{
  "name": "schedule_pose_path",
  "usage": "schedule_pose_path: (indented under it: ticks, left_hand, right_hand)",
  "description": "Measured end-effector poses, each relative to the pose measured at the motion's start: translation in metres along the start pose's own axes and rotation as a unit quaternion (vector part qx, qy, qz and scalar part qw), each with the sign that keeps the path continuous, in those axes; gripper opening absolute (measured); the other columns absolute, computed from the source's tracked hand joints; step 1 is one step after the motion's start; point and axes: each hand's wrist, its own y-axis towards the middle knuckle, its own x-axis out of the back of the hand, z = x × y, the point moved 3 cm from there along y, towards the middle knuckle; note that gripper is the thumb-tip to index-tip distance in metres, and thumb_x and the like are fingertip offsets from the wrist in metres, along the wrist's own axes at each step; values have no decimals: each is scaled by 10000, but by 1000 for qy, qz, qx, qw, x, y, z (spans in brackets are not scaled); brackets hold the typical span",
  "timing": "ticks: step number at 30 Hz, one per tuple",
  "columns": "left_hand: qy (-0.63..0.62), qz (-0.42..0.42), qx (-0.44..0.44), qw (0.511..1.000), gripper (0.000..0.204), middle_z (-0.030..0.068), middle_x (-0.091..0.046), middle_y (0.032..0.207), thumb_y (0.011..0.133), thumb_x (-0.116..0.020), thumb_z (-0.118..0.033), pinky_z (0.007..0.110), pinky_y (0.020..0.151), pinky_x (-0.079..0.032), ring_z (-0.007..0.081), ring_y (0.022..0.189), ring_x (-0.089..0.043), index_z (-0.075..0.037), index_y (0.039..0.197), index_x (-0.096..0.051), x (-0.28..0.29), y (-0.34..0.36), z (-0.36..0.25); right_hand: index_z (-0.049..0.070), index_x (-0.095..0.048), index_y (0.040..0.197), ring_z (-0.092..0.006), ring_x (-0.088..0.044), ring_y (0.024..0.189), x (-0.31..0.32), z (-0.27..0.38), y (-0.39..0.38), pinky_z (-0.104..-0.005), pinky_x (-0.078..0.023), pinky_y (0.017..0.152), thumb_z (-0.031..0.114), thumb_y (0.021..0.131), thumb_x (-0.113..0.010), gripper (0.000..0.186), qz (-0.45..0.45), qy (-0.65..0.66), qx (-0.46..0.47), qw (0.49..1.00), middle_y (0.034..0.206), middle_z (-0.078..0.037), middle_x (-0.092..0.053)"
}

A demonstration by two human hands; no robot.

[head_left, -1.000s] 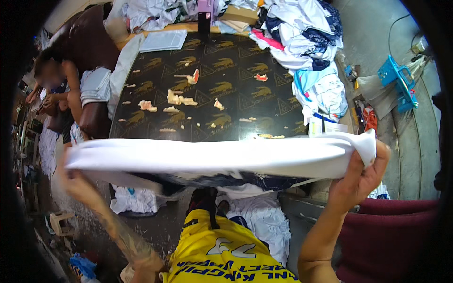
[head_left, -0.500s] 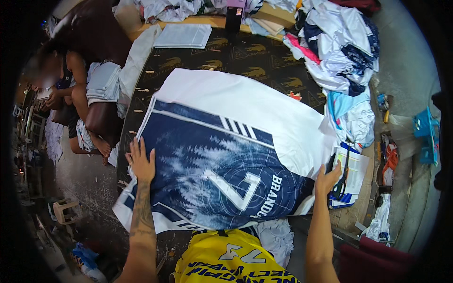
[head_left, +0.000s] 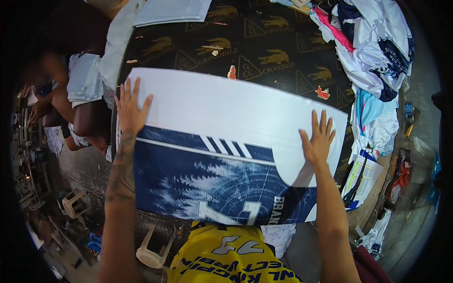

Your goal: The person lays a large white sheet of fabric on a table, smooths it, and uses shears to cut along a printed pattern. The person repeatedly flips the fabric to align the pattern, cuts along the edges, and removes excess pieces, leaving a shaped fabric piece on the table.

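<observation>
A printed fabric panel (head_left: 212, 179), dark navy with a white numeral and a broad white margin, lies across the dark table (head_left: 188, 52). Its near edge reaches down toward the yellow jersey I wear. My left hand (head_left: 132, 106) rests with fingers spread on the panel's white margin at its left end. Flat on the white part near its right end lies my right hand (head_left: 317, 141), fingers apart. Both palms press on the cloth and neither hand grips anything.
Crumpled white and navy cloth (head_left: 373, 42) is heaped along the table's right side, above papers (head_left: 363, 179) with a dark-handled tool. Folded pale cloth (head_left: 172, 10) lies at the far left. A person (head_left: 56, 89) sits left of the table; a plastic stool (head_left: 153, 250) stands below.
Both hands have moved away from me onto the panel's white margin. The panel lies straighter, with its numbered part shifted toward me. My view has tilted closer to the table.
</observation>
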Motion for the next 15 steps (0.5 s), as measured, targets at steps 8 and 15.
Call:
schedule_pose_path:
  ticks: [8,15]
  left_hand:
    - [28,82,0,996,703,159,-409,1731,1094,-541,-599,659,1261,-302,460,1590,-343,-231,1683,-436,17,184,-38]
    - [-227,98,-103,963,165,222,-609,1006,1072,-635,-158,541,935,-474,467,987,-593,2,1053,-603,115,-172,-71]
  right_hand:
    - [314,-379,1719,-527,-292,1612,98,15,204,-715,-287,1251,715,1035,-560,813,-105,48,104,988,1803,-159,-290]
    - [35,-729,856,-386,-674,798,88,12,-213,-493,-528,764,156,984,-752,178,51,231,33,971,799,-160,-700]
